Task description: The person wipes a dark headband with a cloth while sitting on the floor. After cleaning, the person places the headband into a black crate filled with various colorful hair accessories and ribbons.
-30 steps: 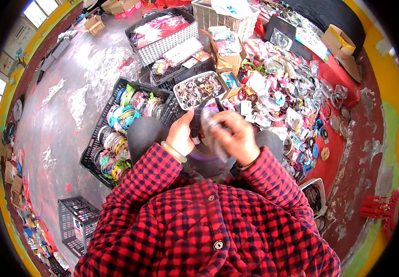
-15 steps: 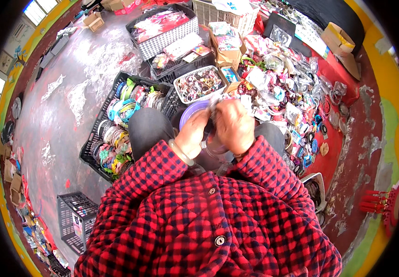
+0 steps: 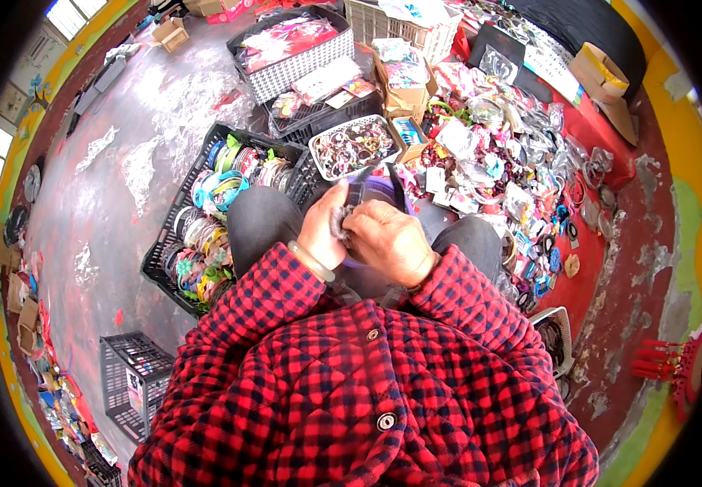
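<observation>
Between my knees my left hand (image 3: 323, 230) and my right hand (image 3: 389, 240) meet, fingers closed on a dark band (image 3: 357, 193) with a greyish, bunched part (image 3: 340, 222). Two dark ends stick up beyond my fingers; its exact kind is not clear. A ring circles my left wrist. Partly hidden behind my hands is a purple, round-rimmed container (image 3: 379, 187). Just beyond it stands a white basket (image 3: 318, 162) of small hair ties and trinkets. Left of my knee, a black crate (image 3: 155, 264) holds colourful headbands in rows.
To the right spreads a heap of bagged accessories (image 3: 485, 166) on red cloth. Stacked crates (image 3: 290, 77) and an open cardboard box (image 3: 404, 101) stand ahead. A small black crate (image 3: 128, 381) is at lower left, a white-rimmed basket (image 3: 560, 341) beside my right elbow.
My right hand has come lower and to the left, its fingers now against the left hand. The dark band ends now show above the fingers; before, the held thing was blurred.
</observation>
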